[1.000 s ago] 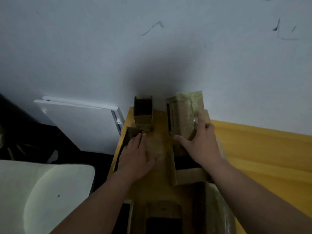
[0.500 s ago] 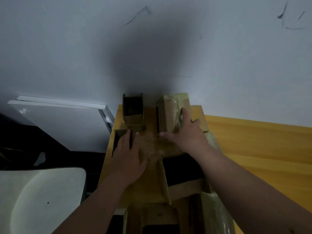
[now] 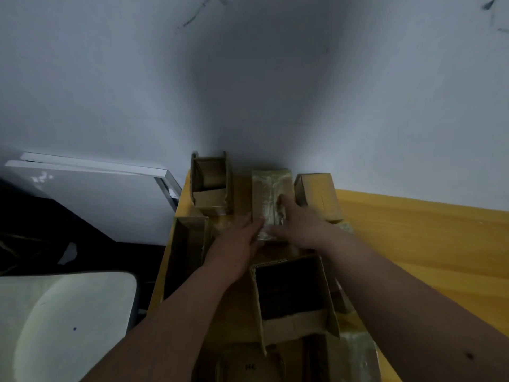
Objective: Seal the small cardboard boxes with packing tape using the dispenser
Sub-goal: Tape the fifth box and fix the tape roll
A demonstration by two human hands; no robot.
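Yellow table [image 3: 413, 244]: the work surface, running out to the right of both hands; the cartons are crowded at its left end against the pale wall [image 3: 248, 78], probably to keep them within reach.

Open carton [image 3: 292, 288]: nearer the person than the hands, between the two forearms, its mouth upward and its flaps unfolded; judged to be waiting for sealing.

Side carton [image 3: 187, 249]: left of the left hand, along the table edge, also open.

Far open box [image 3: 210, 183]: beyond the left hand, near the wall, untaped.

Taped box [image 3: 271, 194]: the task's thing in hand, lying directly under and just beyond the fingertips of both hands. Glossy tape covers its top, so its seal looks largely made.

Closed box [image 3: 316, 197]: just right of the right hand, beside the taped box.

Right hand [image 3: 300, 224]: fingers straight, laid flat on the taped top, apparently to press the tape down.

Left hand [image 3: 237, 241]: fingers extended, touching the box's near left corner, presumably steadying it.

No tape dispenser can be made out in this dim view.
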